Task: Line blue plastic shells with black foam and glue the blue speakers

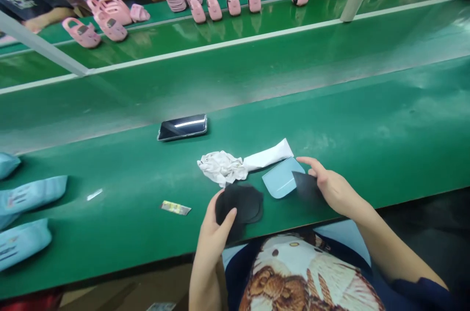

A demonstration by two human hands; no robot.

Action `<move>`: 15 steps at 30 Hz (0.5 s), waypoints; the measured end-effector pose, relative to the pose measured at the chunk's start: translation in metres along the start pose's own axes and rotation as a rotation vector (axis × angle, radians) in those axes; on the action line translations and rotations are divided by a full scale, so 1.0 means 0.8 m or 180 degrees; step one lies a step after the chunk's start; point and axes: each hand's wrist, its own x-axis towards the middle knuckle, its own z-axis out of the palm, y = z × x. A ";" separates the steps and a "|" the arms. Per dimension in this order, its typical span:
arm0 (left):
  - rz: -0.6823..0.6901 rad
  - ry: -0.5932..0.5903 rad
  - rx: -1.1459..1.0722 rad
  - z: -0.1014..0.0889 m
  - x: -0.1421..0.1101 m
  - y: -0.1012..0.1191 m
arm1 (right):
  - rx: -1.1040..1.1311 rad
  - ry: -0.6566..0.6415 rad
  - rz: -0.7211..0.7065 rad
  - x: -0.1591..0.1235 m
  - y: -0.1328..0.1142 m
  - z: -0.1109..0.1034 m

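Observation:
A small stack of thin black sheets (244, 203) is gripped in my left hand (216, 227), thumb on top, at the table's near edge. Between the thumb and fingers of my right hand (336, 191) is a single black sheet (306, 186), its index finger stretched out to the left. That sheet overlaps a light blue curved piece (281, 178) lying on the table. Just behind the blue piece lies a white tube (270, 154), its end against a crumpled white cloth or paper (222, 166).
A phone (182, 127) lies behind the crumpled white thing. A small yellow-and-silver wrapper (175, 207) lies left of my left hand. Light blue pieces (25, 242) line the left edge. Across the belt (220, 76), pink shoe-like items (233, 0) stand near two people.

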 end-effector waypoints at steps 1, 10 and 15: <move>0.0111 -0.0070 0.0157 0.000 -0.001 -0.001 | -0.0152 0.0010 0.0053 0.008 -0.007 0.000; 0.0325 -0.0480 0.0479 0.028 0.012 0.013 | -0.1605 0.0322 -0.0519 0.070 -0.012 0.015; 0.0086 -0.0421 0.0112 0.028 0.013 0.010 | -0.1737 0.0460 -0.0649 0.077 -0.002 0.016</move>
